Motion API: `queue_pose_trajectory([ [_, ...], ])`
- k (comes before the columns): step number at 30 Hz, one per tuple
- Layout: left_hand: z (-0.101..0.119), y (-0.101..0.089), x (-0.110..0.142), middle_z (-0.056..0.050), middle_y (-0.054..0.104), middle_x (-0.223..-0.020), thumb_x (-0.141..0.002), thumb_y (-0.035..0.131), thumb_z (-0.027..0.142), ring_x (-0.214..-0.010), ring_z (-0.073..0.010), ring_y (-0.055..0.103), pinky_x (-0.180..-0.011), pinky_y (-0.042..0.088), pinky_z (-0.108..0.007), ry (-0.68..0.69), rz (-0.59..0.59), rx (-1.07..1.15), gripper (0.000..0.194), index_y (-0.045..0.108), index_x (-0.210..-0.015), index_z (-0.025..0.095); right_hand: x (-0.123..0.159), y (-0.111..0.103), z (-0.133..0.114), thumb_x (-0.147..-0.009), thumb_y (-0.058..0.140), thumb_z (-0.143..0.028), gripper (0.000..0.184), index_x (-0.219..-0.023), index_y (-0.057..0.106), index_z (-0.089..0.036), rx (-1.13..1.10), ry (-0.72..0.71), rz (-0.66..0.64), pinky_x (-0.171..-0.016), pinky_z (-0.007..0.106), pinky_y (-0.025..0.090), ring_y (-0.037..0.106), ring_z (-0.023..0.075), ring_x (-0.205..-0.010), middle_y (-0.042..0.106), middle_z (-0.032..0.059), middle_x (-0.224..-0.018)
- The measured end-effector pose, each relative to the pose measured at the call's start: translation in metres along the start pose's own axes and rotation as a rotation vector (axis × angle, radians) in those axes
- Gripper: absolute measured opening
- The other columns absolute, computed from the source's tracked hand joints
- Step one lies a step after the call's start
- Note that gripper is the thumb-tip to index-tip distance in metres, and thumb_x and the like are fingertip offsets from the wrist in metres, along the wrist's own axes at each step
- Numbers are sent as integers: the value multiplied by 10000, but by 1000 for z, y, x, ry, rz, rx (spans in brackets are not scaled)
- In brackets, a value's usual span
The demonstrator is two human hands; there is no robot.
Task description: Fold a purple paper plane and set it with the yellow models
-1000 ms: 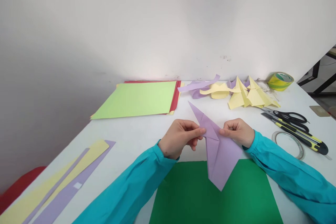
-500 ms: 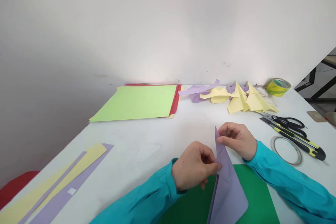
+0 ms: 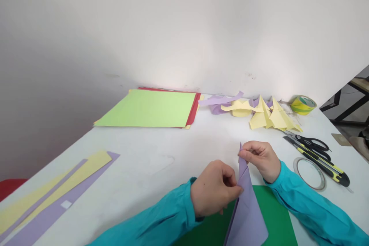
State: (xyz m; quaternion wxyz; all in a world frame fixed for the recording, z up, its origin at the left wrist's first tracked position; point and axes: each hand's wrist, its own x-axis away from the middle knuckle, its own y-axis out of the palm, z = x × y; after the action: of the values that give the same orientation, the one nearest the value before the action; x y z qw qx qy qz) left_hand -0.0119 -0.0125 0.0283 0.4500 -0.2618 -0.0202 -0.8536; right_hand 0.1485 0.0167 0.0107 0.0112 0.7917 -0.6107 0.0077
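A folded piece of purple paper [image 3: 248,213], narrow at its far tip and wide toward me, is held between both hands. My left hand [image 3: 215,190] pinches its left edge between thumb and fingers, around a crease. Close to the pointed tip, my right hand [image 3: 261,159] pinches the paper from the right. Under the purple paper lies a green sheet [image 3: 275,213], partly covered by it and by my left arm. The near end of the purple paper runs out of view at the bottom.
Stacked coloured sheets [image 3: 150,109] lie by the wall. Folded yellow paper shapes [image 3: 262,117], curled strips [image 3: 219,102] and yellow tape [image 3: 303,105] stand at the back right. Scissors [image 3: 314,146], a utility knife [image 3: 319,163] and a clear tape roll [image 3: 296,173] lie right; paper strips [image 3: 66,188] left.
The view has shifted slightly. The purple paper's tip now looks narrower, and my right hand has closed in nearer to it. My left hand keeps its pinch on the left edge.
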Motion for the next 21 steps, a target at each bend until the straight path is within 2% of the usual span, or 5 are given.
queue_pose_trajectory([
  [5,0,3,-2,57,433,-362,-611,562,233,-307,-79,420,-279,359,-170,-16,5,29,184,468,-471,158,-2,-1,4,-660,679,-398,251,-704,617,-159,-110,32,-13,-494,234,365,473,92,-498,585,4,-560],
  [9,-1,5,-3,44,462,-383,-596,559,210,-312,-77,430,-275,375,-171,-45,-27,58,174,481,-453,150,-5,-4,2,-671,671,-396,243,-659,594,-166,-174,38,28,-471,221,320,443,83,-484,553,-9,-531],
  [14,-4,4,-6,36,478,-394,-591,561,199,-309,-76,432,-278,385,-178,-32,-61,99,172,488,-445,142,-6,-6,2,-687,650,-431,272,-725,610,-165,-99,8,3,-508,242,355,452,99,-516,602,21,-618],
  [21,-5,4,-8,37,486,-390,-581,578,189,-306,-80,436,-278,386,-185,-31,-61,128,180,475,-440,146,-4,-5,8,-689,654,-417,257,-646,580,-175,-16,-19,69,-496,232,360,437,89,-489,557,-8,-549],
])
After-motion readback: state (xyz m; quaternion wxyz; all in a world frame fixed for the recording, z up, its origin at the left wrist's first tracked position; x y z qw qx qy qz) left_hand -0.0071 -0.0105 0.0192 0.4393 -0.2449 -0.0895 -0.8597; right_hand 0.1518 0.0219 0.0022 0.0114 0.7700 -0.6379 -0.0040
